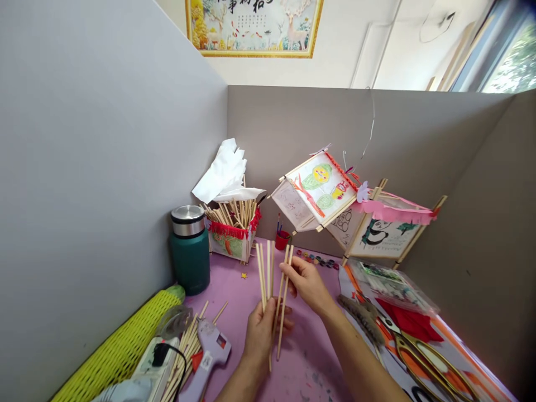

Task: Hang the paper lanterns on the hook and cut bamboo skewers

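Above the purple tabletop (312, 340), my left hand (263, 329) closes round several thin wooden sticks (268, 268) that stand nearly upright and fan out at the top. My right hand (304, 279) pinches two more sticks (286, 290) near their upper ends. Their lower parts pass in front of or against my left fingers; I cannot tell whether the left hand grips them too. A lilac glue gun (209, 354) lies left of my left hand, beside a loose pile of wooden sticks (188, 340).
At left stand a green flask (190, 259) and a power strip (157, 363). Behind are a paper box of sticks (228, 243), a red cup (282, 240) and decorated paper lanterns (320, 181). Gold-handled scissors (419, 352) and a clear plastic pack (393, 285) lie at right. Grey partitions (293, 117) enclose the table.
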`<move>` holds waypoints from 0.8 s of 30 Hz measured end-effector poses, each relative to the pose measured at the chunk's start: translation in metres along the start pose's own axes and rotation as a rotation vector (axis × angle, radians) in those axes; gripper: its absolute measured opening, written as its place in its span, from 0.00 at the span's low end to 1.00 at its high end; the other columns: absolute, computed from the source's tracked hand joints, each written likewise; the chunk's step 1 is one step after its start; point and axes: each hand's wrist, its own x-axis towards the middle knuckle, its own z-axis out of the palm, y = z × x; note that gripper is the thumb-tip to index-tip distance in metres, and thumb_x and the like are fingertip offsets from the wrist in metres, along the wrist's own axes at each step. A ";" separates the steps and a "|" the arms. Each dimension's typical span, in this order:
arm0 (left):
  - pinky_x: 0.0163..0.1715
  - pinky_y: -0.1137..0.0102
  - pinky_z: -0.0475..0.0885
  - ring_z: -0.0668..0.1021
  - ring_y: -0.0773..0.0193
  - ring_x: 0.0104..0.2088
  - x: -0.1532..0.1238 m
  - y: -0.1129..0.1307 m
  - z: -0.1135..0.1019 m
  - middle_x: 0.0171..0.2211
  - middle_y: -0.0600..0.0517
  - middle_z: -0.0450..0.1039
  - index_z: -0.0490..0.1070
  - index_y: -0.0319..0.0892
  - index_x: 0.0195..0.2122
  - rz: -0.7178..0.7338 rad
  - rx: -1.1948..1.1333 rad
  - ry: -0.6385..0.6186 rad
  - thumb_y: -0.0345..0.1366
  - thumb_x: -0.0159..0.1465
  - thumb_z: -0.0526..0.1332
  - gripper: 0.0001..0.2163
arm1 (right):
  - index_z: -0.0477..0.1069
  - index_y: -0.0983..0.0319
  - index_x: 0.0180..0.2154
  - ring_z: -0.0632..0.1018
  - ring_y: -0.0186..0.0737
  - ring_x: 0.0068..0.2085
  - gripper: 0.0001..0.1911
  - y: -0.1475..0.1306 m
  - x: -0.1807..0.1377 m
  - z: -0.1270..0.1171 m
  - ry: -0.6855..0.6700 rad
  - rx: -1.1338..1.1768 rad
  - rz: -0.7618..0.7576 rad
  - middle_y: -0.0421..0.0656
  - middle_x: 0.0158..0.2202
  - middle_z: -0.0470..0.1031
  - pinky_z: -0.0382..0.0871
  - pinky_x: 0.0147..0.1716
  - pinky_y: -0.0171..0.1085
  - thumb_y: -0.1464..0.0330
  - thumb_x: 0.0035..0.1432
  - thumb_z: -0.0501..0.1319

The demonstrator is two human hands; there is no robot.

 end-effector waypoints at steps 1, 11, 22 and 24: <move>0.17 0.74 0.64 0.70 0.71 0.16 -0.001 -0.001 0.001 0.25 0.50 0.73 0.69 0.36 0.38 -0.019 0.015 -0.034 0.53 0.54 0.58 0.22 | 0.59 0.60 0.25 0.63 0.28 0.14 0.15 0.003 0.003 0.003 -0.010 -0.021 0.012 0.32 0.16 0.58 0.57 0.12 0.28 0.56 0.55 0.54; 0.10 0.79 0.48 0.55 0.78 0.11 0.006 -0.006 -0.008 0.17 0.63 0.55 0.61 0.42 0.32 0.028 -0.050 0.324 0.56 0.55 0.55 0.20 | 0.68 0.65 0.35 0.74 0.32 0.27 0.15 0.067 0.078 0.034 -0.065 -0.438 0.121 0.41 0.31 0.72 0.69 0.26 0.33 0.60 0.61 0.52; 0.11 0.78 0.51 0.57 0.77 0.12 0.011 -0.006 -0.012 0.19 0.61 0.59 0.61 0.42 0.37 0.052 -0.092 0.440 0.56 0.56 0.53 0.21 | 0.66 0.64 0.47 0.73 0.41 0.44 0.15 0.107 0.131 0.070 -0.099 -0.887 0.094 0.46 0.47 0.69 0.69 0.43 0.46 0.64 0.61 0.55; 0.10 0.78 0.50 0.57 0.76 0.11 0.012 -0.006 -0.012 0.19 0.61 0.58 0.61 0.42 0.36 0.053 -0.084 0.435 0.56 0.56 0.52 0.21 | 0.66 0.63 0.47 0.73 0.41 0.44 0.15 0.109 0.135 0.074 -0.104 -0.916 0.068 0.46 0.47 0.69 0.69 0.43 0.45 0.64 0.61 0.55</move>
